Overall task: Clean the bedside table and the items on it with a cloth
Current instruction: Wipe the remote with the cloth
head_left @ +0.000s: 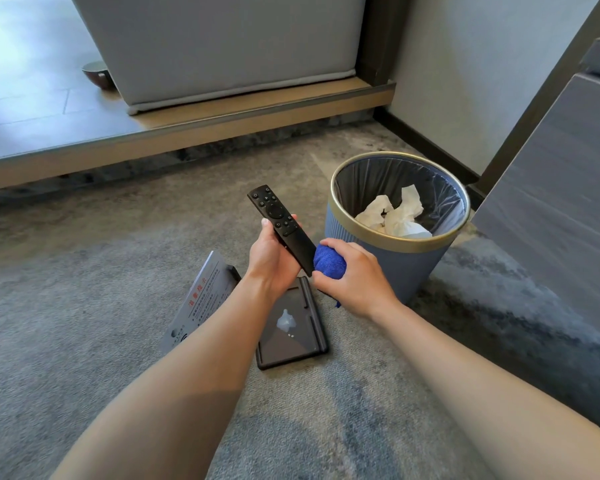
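My left hand (272, 259) grips a black remote control (279, 220) around its lower half, buttons facing up, tip pointing away. My right hand (352, 275) is closed on a bunched blue cloth (328, 263), which presses against the remote's lower right end. Both are held above the grey carpet. Beneath my hands, a black tray (291, 336) lies on the carpet with a white smear in its middle. A grey printed card (196, 299) with red lettering stands tilted just left of the tray. The bedside table's grey side (565, 188) fills the right edge.
A blue waste bin (395, 258) with a gold rim and a plastic liner stands right of my hands, with crumpled white tissues inside. A low wooden platform (222, 123) with a grey cushion runs across the back. A dark bowl (96, 74) sits far left.
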